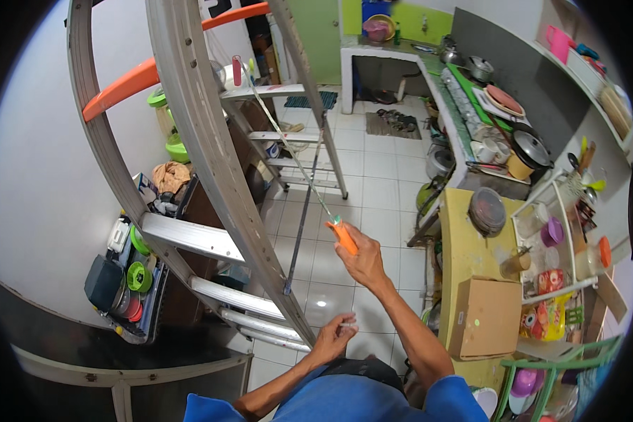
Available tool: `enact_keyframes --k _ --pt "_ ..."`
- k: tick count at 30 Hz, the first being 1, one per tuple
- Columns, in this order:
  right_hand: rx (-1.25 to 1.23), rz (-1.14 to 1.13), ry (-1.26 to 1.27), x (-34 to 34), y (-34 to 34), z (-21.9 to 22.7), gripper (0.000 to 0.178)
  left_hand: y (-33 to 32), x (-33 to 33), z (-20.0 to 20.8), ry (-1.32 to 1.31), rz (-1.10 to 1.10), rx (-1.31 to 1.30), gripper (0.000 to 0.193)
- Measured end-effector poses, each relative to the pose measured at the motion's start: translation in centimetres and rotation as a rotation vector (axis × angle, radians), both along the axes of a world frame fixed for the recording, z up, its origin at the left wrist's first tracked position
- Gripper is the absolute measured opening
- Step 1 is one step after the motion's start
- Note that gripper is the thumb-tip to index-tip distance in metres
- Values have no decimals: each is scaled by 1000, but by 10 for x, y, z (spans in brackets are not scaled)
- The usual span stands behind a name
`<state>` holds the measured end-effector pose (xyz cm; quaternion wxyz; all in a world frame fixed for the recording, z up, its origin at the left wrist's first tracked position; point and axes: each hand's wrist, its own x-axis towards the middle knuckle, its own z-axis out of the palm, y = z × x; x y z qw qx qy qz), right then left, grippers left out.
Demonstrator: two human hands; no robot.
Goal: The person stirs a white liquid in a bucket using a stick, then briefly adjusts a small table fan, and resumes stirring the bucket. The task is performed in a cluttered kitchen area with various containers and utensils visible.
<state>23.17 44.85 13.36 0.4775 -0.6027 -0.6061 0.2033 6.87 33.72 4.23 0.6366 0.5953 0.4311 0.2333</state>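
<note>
My right hand (362,261) is closed around the orange handle (343,238) of a small long-stemmed paint roller (288,145). Its thin metal stem slants up and away to the left, ending in a narrow pinkish-red roller head (237,71) beside the ladder. Lower down, near my waist, my left hand (335,337) holds nothing; its fingers are loosely bent and apart. Just left of both hands stands a spread aluminium stepladder (197,141) with orange braces (123,88). The left hand is close to the ladder's lower rungs (239,299) without touching them.
To the right are a yellow table (459,232) with a cardboard box (487,316), a dish rack (548,239), and a counter with pots (531,148). A crowded dark cabinet (190,260) stands behind the ladder. White floor tiles (344,190) lead to a mat (394,125).
</note>
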Motion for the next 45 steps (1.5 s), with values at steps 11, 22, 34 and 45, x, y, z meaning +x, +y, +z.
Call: enact_keyframes --k 11,22,34,45 --pt "-263 234 -36 16 98 2 43 7 -19 -33 83 74 -229 32" --pt "-225 326 -153 17 184 -3 33 17 8 -51 130 78 -222 31" --pt "-403 369 -460 23 186 18 36 27 16 -66 141 85 -217 35" --pt "182 -182 -348 33 151 3 60 46 17 -66 267 -79 -131 23"
